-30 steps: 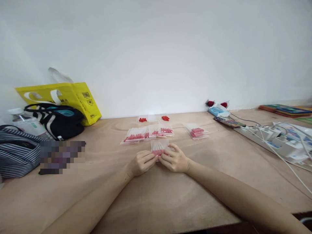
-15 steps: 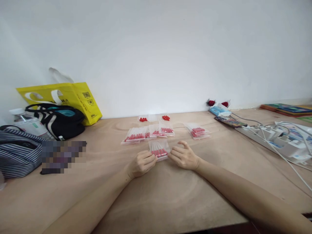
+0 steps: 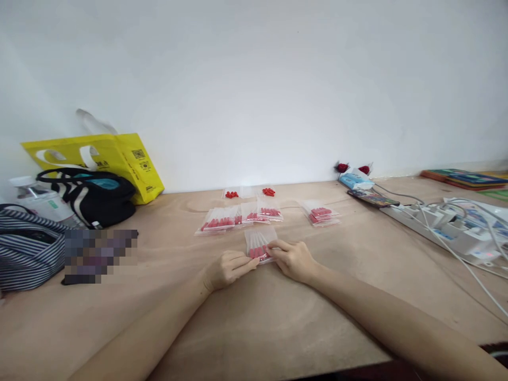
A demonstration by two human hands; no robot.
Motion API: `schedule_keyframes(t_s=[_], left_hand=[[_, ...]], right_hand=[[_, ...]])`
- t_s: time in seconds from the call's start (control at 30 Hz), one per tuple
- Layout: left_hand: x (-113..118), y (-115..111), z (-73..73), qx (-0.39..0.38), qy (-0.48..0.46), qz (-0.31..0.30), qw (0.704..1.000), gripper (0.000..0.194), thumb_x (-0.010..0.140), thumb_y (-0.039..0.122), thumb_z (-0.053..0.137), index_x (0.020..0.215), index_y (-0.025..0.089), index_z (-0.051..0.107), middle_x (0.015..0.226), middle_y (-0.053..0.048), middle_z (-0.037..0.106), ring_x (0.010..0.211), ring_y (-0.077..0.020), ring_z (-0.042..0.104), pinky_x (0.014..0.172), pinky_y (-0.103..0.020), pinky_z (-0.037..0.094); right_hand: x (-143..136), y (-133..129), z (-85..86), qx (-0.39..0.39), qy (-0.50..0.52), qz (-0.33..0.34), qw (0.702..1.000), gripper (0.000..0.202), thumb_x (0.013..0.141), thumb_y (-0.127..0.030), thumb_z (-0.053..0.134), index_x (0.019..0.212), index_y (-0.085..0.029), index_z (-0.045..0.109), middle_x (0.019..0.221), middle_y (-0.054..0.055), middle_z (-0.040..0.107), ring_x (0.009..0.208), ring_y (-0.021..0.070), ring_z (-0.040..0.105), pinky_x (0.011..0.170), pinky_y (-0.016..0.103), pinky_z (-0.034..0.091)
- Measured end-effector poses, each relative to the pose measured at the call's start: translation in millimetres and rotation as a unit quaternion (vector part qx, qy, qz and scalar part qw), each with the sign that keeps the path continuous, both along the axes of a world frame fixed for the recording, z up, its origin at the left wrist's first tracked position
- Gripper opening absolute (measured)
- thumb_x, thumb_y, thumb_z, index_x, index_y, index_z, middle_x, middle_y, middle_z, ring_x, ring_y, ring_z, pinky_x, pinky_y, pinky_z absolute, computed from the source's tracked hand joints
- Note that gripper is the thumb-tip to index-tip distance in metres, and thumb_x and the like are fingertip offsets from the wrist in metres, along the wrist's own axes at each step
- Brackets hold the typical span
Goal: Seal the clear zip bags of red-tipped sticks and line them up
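Observation:
A small clear zip bag (image 3: pixel 260 241) holding a row of red stick-like pieces lies on the table in front of me. My left hand (image 3: pixel 229 269) is closed, its thumb and fingers pinching the bag's near left corner. From the other side, my right hand (image 3: pixel 293 260) grips the right edge, with the index finger lying over the red pieces. Just beyond is an overlapping group of similar filled bags (image 3: pixel 218 221). To the right of that group sits another small stack of filled bags (image 3: pixel 320 212).
Two loose clusters of red pieces (image 3: pixel 232 194) rest on clear plastic near the wall. On the left are a yellow tote bag (image 3: pixel 146 174), a black bag (image 3: pixel 115 203) and a striped pouch (image 3: pixel 35 259). Power strips (image 3: pixel 468 238) with trailing cables and a blue tissue pack (image 3: pixel 356 181) lie right.
My right index finger has come down from its raised position onto the bag. My left fingers have straightened somewhat at the bag's corner. The view has shifted slightly.

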State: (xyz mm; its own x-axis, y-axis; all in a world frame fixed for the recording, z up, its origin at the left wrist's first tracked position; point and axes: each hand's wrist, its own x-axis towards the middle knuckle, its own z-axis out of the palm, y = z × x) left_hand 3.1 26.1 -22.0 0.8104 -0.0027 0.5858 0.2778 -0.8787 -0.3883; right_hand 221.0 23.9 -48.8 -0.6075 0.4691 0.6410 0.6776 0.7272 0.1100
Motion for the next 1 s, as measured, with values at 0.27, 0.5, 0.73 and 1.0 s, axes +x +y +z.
schedule_keyframes(t_s=[0.27,0.5,0.73,1.0], left_hand=[[-15.8,9.8,-14.5,-0.142,-0.063,0.057,0.986,0.027,0.082,0.013,0.046,0.109,0.016,0.051,0.088,-0.005,0.065,0.080,-0.0127,0.062,0.069,-0.022,0.052],[-10.8,12.6,-14.7,-0.203,-0.055,0.080,0.974,0.026,0.083,0.014,0.041,0.103,0.017,0.057,0.095,-0.006,0.064,0.085,-0.0134,0.062,0.072,-0.023,0.053],[-17.6,12.6,-17.5,-0.241,-0.057,0.136,0.959,0.024,0.083,0.017,0.041,0.097,0.016,0.061,0.097,-0.006,0.065,0.089,-0.0149,0.061,0.077,-0.027,0.053],[-22.5,12.8,-17.3,-0.259,-0.064,0.143,0.953,0.023,0.082,0.017,0.042,0.090,0.016,0.063,0.095,-0.006,0.066,0.088,-0.0150,0.062,0.077,-0.027,0.052]], right_hand=[[59.4,-15.3,-7.0,0.019,0.057,-0.006,0.998,0.020,0.079,-0.012,0.038,0.087,-0.019,0.055,0.097,0.004,0.062,0.071,0.0095,0.059,0.055,0.018,0.042],[89.3,17.8,-7.2,0.039,0.261,-0.085,0.961,0.011,0.076,-0.014,0.043,0.078,-0.020,0.053,0.086,0.007,0.061,0.078,0.0165,0.059,0.066,0.027,0.048],[55.1,96.6,-10.8,-0.073,0.230,-0.143,0.960,0.026,0.072,-0.007,0.036,0.085,-0.017,0.056,0.089,0.007,0.062,0.080,0.0158,0.058,0.068,0.027,0.046],[63.5,89.4,-6.8,-0.115,0.111,-0.165,0.973,0.034,0.063,-0.002,0.044,0.086,-0.018,0.063,0.106,0.007,0.059,0.097,0.0205,0.052,0.083,0.035,0.038]])
